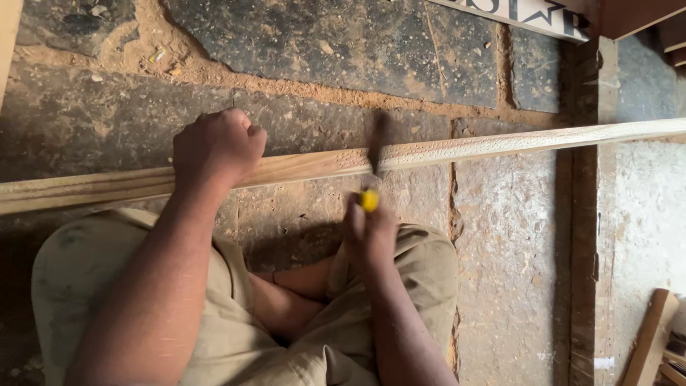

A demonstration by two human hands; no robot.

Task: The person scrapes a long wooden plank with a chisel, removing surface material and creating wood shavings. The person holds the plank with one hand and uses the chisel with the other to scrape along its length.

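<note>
A stone floor of dark, worn slabs fills the view, with reddish sawdust packed in the joints and strewn across it. To the right the stone turns pale and chalky, crossed by a dark upright beam. A person sits on the floor in khaki trousers, knees spread.

A long wooden strip lies across the floor from edge to edge, just beyond the knees, its right part pitted with small marks. The left hand is closed in a fist over the strip, pressing it down. The right hand is wrapped shut around a yellow-handled tool, whose dark blade, blurred, meets the strip near its middle.

A board lies at the top edge, and wood offcuts sit in the bottom right corner. Bare floor lies open beyond the strip.
</note>
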